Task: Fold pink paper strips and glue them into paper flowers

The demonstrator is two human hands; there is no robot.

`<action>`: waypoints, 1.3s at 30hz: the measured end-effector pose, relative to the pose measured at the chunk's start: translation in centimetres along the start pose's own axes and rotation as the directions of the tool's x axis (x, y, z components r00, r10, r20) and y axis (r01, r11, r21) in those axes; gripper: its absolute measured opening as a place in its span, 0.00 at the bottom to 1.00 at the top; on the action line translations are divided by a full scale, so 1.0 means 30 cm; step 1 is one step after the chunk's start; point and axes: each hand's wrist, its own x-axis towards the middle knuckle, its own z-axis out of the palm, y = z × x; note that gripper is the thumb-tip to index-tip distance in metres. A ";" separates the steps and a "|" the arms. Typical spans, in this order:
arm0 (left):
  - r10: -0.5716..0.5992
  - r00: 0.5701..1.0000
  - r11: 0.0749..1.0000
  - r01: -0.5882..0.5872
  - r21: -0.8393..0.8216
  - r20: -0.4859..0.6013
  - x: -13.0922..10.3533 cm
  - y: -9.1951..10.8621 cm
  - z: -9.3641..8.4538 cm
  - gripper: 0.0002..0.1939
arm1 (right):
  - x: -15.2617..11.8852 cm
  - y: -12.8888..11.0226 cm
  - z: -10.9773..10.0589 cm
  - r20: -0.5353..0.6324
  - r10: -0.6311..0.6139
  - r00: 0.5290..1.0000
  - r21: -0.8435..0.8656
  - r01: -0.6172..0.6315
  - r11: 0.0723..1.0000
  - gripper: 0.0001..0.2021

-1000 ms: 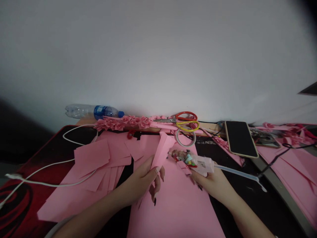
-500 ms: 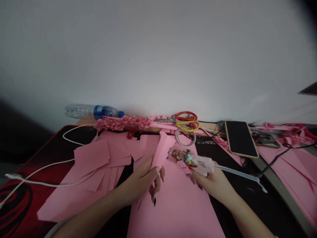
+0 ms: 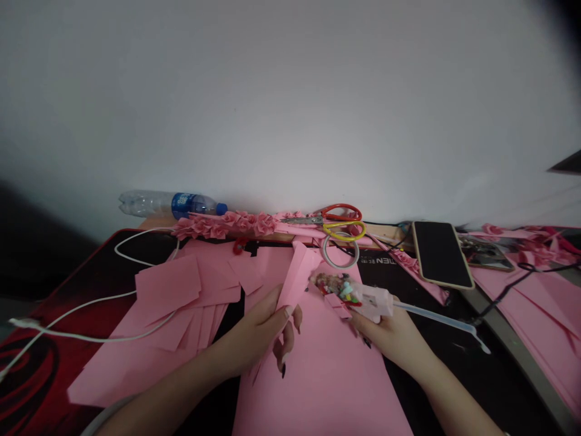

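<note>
My left hand (image 3: 261, 330) pinches a long folded strip of pink paper (image 3: 295, 278) between thumb and fingers; the strip stands tilted up and away. In my right hand (image 3: 393, 333) is a hot glue gun (image 3: 377, 303), pale pink with colourful lumps near its nozzle. A clear glue stick (image 3: 438, 317) juts out of its back to the right. The nozzle points left, close to the folded strip; I cannot tell if they touch. A small pink paper piece (image 3: 336, 304) shows by my right fingertips. Under both hands lies a large pink sheet (image 3: 324, 387).
Loose pink paper squares (image 3: 167, 281) and a white cable (image 3: 91, 336) lie left. Along the wall are a plastic bottle (image 3: 158, 204), paper flowers (image 3: 227, 224), scissors (image 3: 342, 230), a tape roll (image 3: 340, 265) and a phone (image 3: 442, 254). More pink sheets (image 3: 535, 309) lie right.
</note>
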 end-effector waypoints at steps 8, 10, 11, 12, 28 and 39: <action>0.004 1.000 1.000 -0.004 -0.001 0.005 0.003 -0.007 -0.001 0.15 | -0.002 0.004 0.003 -0.022 0.000 1.000 0.009 0.000 1.000 0.10; 0.000 1.000 1.000 0.000 0.005 0.007 0.003 -0.006 -0.001 0.15 | 0.000 0.006 0.004 -0.022 0.003 1.000 0.016 -0.002 1.000 0.10; -0.001 1.000 1.000 0.001 0.008 0.009 0.003 -0.004 0.000 0.15 | 0.001 0.006 0.004 -0.020 0.008 1.000 0.018 -0.007 1.000 0.10; -0.002 1.000 1.000 0.002 0.010 0.006 0.002 -0.002 0.001 0.16 | 0.001 0.005 0.003 -0.022 0.012 1.000 0.016 -0.012 1.000 0.10; 0.017 1.000 1.000 -0.017 0.021 0.008 0.001 -0.006 -0.003 0.14 | -0.005 0.005 0.000 -0.028 0.025 0.999 0.012 -0.024 1.000 0.11; 0.014 1.000 0.999 -0.014 0.032 0.004 -0.001 -0.004 -0.001 0.14 | 0.001 0.012 0.003 -0.062 0.038 0.997 -0.001 -0.038 0.999 0.12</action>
